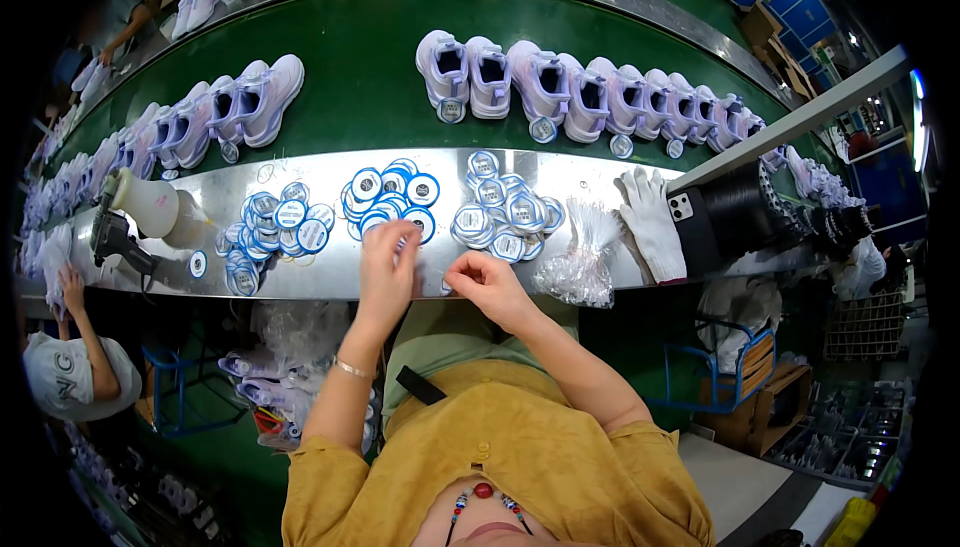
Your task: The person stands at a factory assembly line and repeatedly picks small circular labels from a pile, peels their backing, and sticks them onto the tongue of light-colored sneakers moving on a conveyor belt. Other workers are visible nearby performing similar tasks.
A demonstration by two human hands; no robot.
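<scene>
My left hand is over the near edge of a middle pile of round blue-rimmed tags, its fingers curled together; whatever is between them is hidden. To its right, my right hand is pinched near the front edge of the metal bench, and what the fingertips hold is too small to make out. Beyond the right hand lies another pile of round tags, greyish with blue edges. On the left is a third pile of blue-rimmed tags. A bundle of thin clear plastic strands lies right of the right hand.
White gloves, a dark phone and a black cylinder lie right on the metal bench. A pale spool and black handheld tool stand left. Lavender sneakers line the green belt. Another person works at left.
</scene>
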